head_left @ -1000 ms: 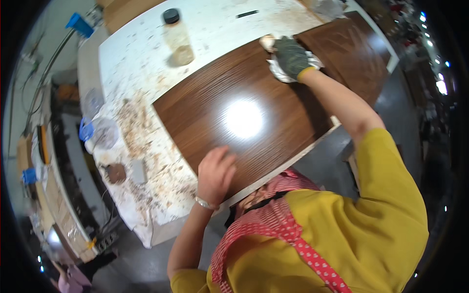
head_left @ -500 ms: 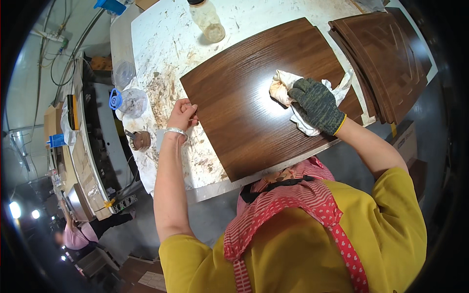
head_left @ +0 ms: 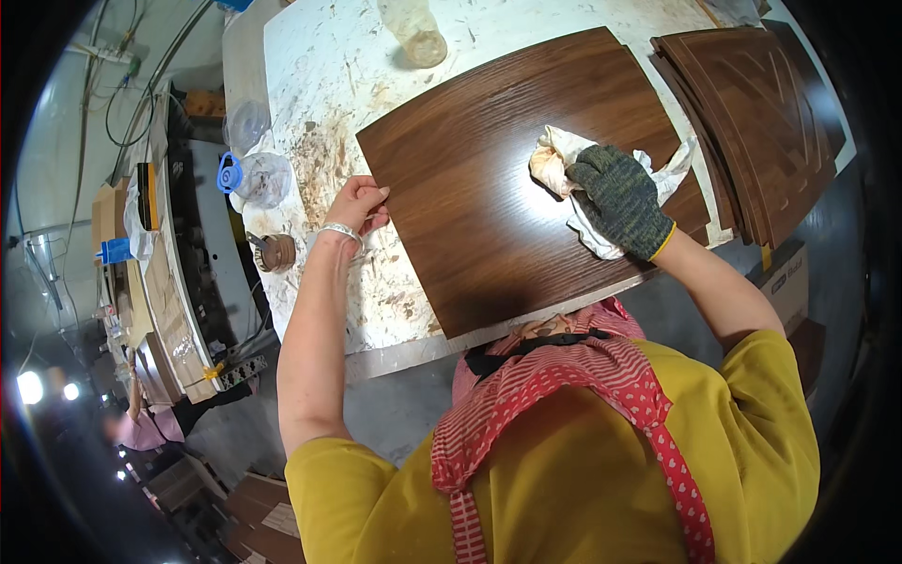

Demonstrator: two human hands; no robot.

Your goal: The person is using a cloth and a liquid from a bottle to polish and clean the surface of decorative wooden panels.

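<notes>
A dark brown wood-grain panel (head_left: pixel 489 207) lies flat on the stained white worktable. My bare left hand (head_left: pixel 360 204), with a bracelet at the wrist, is closed at the panel's left edge, thumb near its upper side and the other fingers curled beside the edge. In a dark knitted glove with a yellow cuff, my right hand (head_left: pixel 620 200) grips a crumpled white cloth (head_left: pixel 562 150), stained tan in places. That hand presses the cloth to the right part of the panel, where some of it spreads out behind the glove.
More brown panels (head_left: pixel 752 122) are stacked at the right. On the left of the worktable (head_left: pixel 319 56) stand a clear bottle with a blue lid (head_left: pixel 263 179) and a small brown jar (head_left: pixel 275 253). Another clear bottle (head_left: pixel 418 38) is at the back. A person in pink (head_left: pixel 150 428) is far left.
The whole view has shifted slightly, with the table moving right and up in it. Both hands keep nearly the same places on the panel, and the cloth has hardly moved.
</notes>
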